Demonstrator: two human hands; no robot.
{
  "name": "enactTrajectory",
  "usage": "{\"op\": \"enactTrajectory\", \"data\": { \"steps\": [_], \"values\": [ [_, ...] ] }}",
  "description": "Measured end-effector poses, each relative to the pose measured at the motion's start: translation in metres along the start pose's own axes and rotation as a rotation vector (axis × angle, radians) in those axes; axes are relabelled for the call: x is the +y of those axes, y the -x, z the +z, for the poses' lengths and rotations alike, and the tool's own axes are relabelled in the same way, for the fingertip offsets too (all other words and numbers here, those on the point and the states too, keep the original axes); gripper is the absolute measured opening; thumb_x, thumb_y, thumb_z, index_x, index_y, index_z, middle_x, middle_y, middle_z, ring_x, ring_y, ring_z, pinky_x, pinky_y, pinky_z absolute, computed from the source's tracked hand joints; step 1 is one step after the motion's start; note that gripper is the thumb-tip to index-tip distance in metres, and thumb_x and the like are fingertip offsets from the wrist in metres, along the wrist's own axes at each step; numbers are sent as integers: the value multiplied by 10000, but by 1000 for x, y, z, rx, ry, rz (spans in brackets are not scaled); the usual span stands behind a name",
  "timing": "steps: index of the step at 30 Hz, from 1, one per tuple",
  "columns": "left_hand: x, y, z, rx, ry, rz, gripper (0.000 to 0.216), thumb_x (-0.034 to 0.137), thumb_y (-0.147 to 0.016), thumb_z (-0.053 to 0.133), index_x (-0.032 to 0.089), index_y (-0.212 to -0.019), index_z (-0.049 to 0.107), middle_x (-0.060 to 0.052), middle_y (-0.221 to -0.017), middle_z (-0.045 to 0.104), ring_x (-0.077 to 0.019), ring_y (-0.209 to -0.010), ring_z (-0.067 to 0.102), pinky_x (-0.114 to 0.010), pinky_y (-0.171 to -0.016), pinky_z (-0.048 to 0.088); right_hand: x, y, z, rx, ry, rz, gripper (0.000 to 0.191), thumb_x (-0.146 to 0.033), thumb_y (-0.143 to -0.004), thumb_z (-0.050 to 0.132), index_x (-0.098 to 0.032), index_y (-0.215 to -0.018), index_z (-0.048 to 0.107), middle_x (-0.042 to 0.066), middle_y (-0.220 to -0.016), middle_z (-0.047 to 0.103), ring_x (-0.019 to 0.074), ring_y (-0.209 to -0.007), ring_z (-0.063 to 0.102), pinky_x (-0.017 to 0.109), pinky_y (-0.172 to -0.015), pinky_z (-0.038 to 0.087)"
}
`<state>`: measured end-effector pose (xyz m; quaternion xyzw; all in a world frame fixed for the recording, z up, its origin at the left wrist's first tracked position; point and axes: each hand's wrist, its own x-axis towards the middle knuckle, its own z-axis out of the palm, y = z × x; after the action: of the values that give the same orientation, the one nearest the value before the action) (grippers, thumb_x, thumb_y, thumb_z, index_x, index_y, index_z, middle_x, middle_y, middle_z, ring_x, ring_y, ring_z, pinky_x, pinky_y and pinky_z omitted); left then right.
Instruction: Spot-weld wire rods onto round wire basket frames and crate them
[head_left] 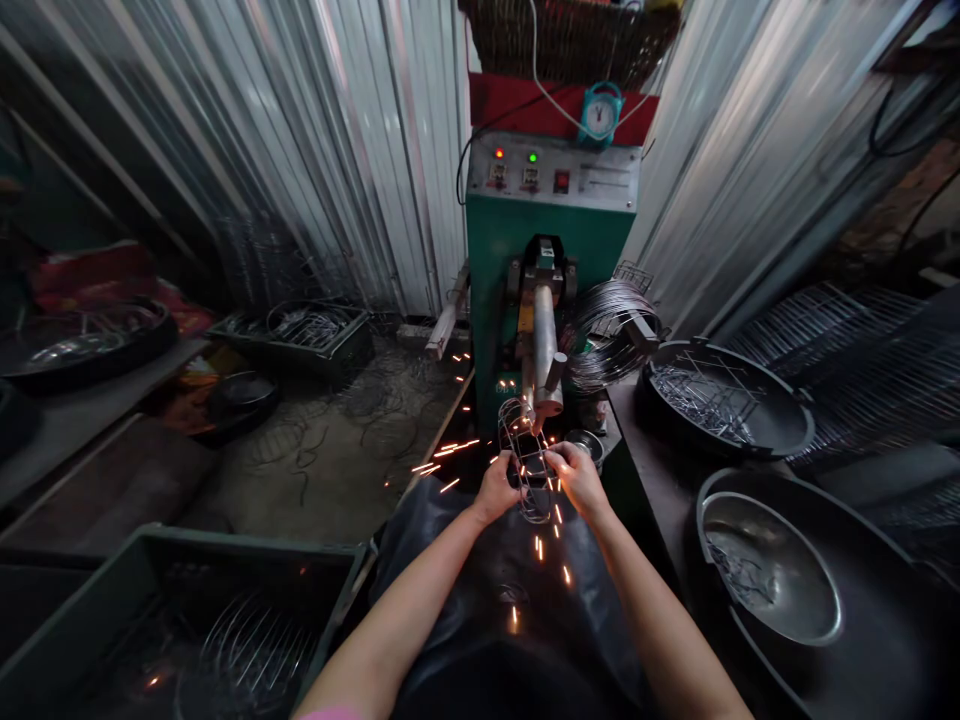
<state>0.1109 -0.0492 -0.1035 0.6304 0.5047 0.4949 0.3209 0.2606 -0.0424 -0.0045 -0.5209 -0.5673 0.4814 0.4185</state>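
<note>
Both hands grip a small wire rack (535, 506) with rounded wire loops, held against the tip of a spot welding machine (551, 400). My left hand (498, 488) is closed around its left side. On the right side, my right hand (577, 478) pinches the wire between thumb and fingers. Orange sparks fly left and down from the contact point, some over the dark apron (517, 640) on my lap. The fingertips are partly hidden by the wires.
A green crate (247, 540) with wire racks stands at lower left. Right of me are a black pan (795, 425) of short wires and a steel bowl (814, 600) inside a larger pan. A wire bundle (600, 345) hangs beside the machine. Another tray (330, 350) lies left.
</note>
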Motion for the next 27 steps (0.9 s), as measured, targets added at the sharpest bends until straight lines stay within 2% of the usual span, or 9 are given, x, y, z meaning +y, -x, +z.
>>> {"op": "enactTrajectory", "data": {
  "steps": [5, 10, 15, 17, 20, 23, 27],
  "values": [
    [0, 4, 3, -12, 22, -9, 392, 187, -552, 659, 200, -854, 409, 10, -814, 484, -152, -761, 509, -281, -724, 411, 0, 9, -2, -18, -102, 93, 250, -410, -645, 627, -172, -723, 609, -23, -569, 552, 117, -512, 480, 245, -502, 396],
    [-3, 9, 7, 17, 2, -11, 397, 162, -554, 653, 198, -863, 406, 9, -824, 481, -151, -785, 510, -283, -749, 411, 5, 13, -5, -22, -126, 75, 255, -402, -629, 649, -167, -726, 632, 6, -631, 609, 134, -568, 522, 254, -542, 414],
    [-3, 6, 8, 10, 5, -25, 419, 172, -551, 671, 200, -871, 402, 21, -811, 479, -136, -735, 506, -267, -704, 414, 5, 6, -4, -5, -68, 39, 228, -387, -656, 631, -167, -717, 642, 0, -617, 606, 142, -579, 532, 265, -563, 420],
    [-3, 6, 8, -7, 18, -38, 431, 181, -546, 688, 200, -868, 402, 23, -807, 482, -133, -724, 505, -262, -692, 415, 5, 9, -6, -12, -63, 31, 239, -388, -671, 628, -170, -765, 655, 11, -671, 630, 155, -634, 559, 274, -602, 437],
    [-2, 9, 7, -35, 37, -57, 440, 194, -544, 703, 199, -869, 407, 23, -810, 492, -130, -720, 505, -257, -684, 414, 10, 24, -14, -80, -57, 25, 274, -390, -689, 634, -185, -869, 663, 26, -797, 665, 175, -755, 589, 289, -696, 453],
    [1, 13, 6, -54, 53, -58, 437, 196, -539, 711, 195, -863, 417, 26, -805, 489, -124, -716, 498, -255, -687, 413, 14, 39, -23, -175, -36, 53, 248, -399, -698, 638, -189, -824, 672, 19, -797, 668, 179, -771, 593, 292, -727, 449],
    [9, 12, 5, -67, 153, -128, 436, 209, -534, 726, 191, -834, 410, 36, -769, 467, -106, -679, 476, -235, -648, 411, 14, 38, -23, -150, -36, 50, 262, -410, -704, 634, -189, -834, 688, 30, -824, 681, 191, -789, 600, 297, -734, 451]
  ]
}}
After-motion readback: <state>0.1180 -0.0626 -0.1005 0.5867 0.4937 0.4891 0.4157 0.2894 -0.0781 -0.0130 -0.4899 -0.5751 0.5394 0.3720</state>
